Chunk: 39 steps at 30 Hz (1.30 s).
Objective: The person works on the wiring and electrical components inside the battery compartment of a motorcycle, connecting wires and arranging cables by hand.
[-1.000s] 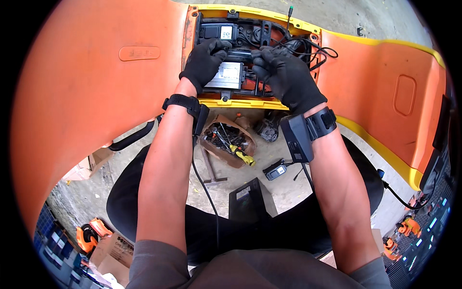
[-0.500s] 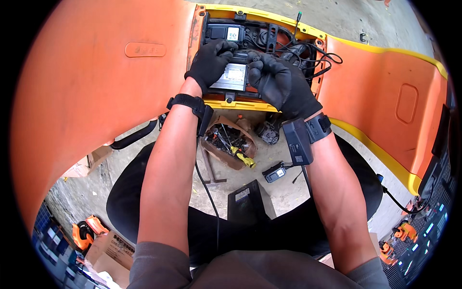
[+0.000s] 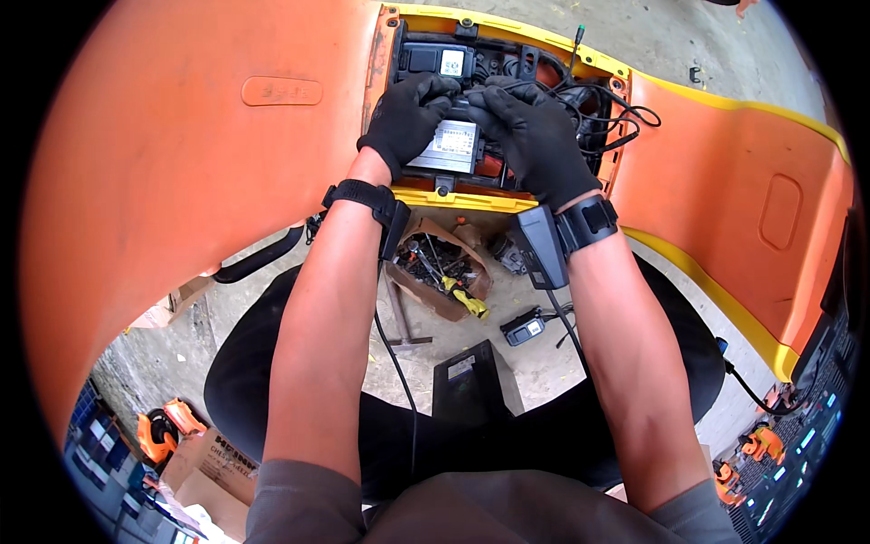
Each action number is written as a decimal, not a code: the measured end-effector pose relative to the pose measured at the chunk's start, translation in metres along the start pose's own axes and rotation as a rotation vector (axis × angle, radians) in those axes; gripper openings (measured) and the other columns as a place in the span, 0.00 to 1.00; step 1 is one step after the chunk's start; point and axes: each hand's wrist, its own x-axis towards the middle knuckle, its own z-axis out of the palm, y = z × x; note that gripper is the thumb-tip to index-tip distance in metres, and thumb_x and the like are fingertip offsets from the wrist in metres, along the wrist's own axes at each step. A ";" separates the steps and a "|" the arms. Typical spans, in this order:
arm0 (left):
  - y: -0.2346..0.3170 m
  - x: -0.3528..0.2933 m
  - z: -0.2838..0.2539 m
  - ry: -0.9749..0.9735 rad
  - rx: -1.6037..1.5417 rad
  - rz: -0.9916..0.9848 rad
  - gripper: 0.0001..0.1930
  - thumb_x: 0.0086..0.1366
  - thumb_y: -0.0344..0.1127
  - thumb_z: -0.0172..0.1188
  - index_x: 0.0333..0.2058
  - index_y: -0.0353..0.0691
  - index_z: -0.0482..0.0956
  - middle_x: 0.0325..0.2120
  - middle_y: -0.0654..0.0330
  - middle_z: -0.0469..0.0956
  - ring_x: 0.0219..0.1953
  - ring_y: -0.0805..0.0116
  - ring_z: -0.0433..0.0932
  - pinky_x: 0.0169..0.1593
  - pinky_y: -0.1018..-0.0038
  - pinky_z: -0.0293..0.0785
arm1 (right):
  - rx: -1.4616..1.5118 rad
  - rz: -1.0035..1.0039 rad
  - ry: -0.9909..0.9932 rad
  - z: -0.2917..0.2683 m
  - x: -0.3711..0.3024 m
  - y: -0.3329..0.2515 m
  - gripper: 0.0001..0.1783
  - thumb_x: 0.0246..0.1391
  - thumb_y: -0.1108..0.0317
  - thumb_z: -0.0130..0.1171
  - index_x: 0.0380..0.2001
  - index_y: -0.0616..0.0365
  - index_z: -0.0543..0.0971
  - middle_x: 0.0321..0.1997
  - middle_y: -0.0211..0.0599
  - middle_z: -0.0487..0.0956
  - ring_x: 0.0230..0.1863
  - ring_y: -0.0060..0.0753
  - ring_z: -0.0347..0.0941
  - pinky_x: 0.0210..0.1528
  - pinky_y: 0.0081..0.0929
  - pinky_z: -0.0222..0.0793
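Both my hands wear black gloves and work over an open compartment (image 3: 489, 198) framed in yellow, set in an orange body panel. My left hand (image 3: 410, 118) has its fingers pinched together above a silver metal box (image 3: 450, 150) with a white label. What it pinches is hidden by the dark glove. Fingertips of my right hand (image 3: 535, 136) are closed close beside the left ones, on what looks like a black cable. Behind the hands lies a black module (image 3: 424, 60) with a white sticker. Loose black cables (image 3: 594, 95) loop at the compartment's right side.
Below, on the concrete floor, stand a cardboard box (image 3: 426, 295) of small hardware and tools, a hammer-like bar (image 3: 397, 313), a small black device (image 3: 523, 328) and a black block (image 3: 467, 385). Wide orange panels (image 3: 181, 163) flank the compartment. A cable (image 3: 580, 45) with a green tip sticks up.
My right hand has turned and its fingers have come closer to the left ones. The left hand stays pinched over the silver box. The whole view has shifted slightly.
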 end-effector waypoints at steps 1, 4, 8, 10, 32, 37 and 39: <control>0.001 0.000 0.000 -0.005 0.008 -0.006 0.12 0.63 0.29 0.59 0.45 0.35 0.80 0.41 0.55 0.81 0.44 0.67 0.80 0.50 0.73 0.74 | 0.007 0.059 0.025 0.001 0.001 0.002 0.10 0.62 0.70 0.57 0.42 0.67 0.78 0.39 0.42 0.83 0.42 0.31 0.81 0.44 0.25 0.80; 0.001 -0.003 -0.002 0.023 0.073 0.033 0.13 0.62 0.29 0.60 0.45 0.35 0.80 0.40 0.56 0.82 0.43 0.68 0.80 0.49 0.73 0.74 | 0.301 0.537 0.135 0.009 0.010 -0.015 0.10 0.62 0.69 0.58 0.39 0.67 0.79 0.39 0.43 0.83 0.41 0.30 0.81 0.44 0.23 0.80; 0.004 -0.004 -0.002 0.024 0.069 -0.012 0.13 0.62 0.29 0.61 0.46 0.36 0.81 0.39 0.57 0.82 0.42 0.68 0.80 0.49 0.73 0.75 | 0.290 0.564 0.139 0.010 0.013 -0.014 0.08 0.61 0.72 0.57 0.39 0.68 0.78 0.38 0.44 0.82 0.38 0.29 0.81 0.42 0.21 0.80; 0.003 -0.003 -0.001 0.022 0.060 -0.006 0.13 0.62 0.30 0.61 0.46 0.36 0.81 0.39 0.57 0.83 0.41 0.68 0.80 0.49 0.73 0.75 | 0.336 0.546 0.176 0.012 0.013 -0.009 0.06 0.61 0.75 0.56 0.37 0.69 0.79 0.35 0.44 0.82 0.34 0.29 0.81 0.39 0.22 0.82; 0.012 -0.004 -0.009 -0.118 -0.268 -0.122 0.14 0.65 0.22 0.52 0.50 0.32 0.73 0.42 0.60 0.79 0.42 0.75 0.75 0.49 0.77 0.72 | 0.678 0.552 0.207 0.016 0.003 0.006 0.09 0.59 0.75 0.56 0.42 0.68 0.76 0.39 0.42 0.80 0.37 0.29 0.80 0.41 0.21 0.81; 0.004 -0.002 -0.007 -0.102 -0.160 -0.060 0.14 0.65 0.23 0.52 0.49 0.32 0.75 0.42 0.59 0.79 0.43 0.74 0.76 0.50 0.77 0.73 | 0.648 0.494 0.124 0.008 0.000 0.020 0.09 0.59 0.75 0.57 0.43 0.64 0.77 0.40 0.41 0.81 0.41 0.29 0.80 0.42 0.22 0.80; 0.002 -0.003 -0.007 -0.095 -0.118 -0.042 0.13 0.65 0.24 0.53 0.48 0.32 0.76 0.41 0.58 0.80 0.43 0.74 0.77 0.50 0.77 0.73 | 0.845 0.567 0.106 0.002 -0.004 0.020 0.09 0.58 0.75 0.58 0.42 0.63 0.78 0.41 0.40 0.81 0.44 0.30 0.79 0.43 0.25 0.78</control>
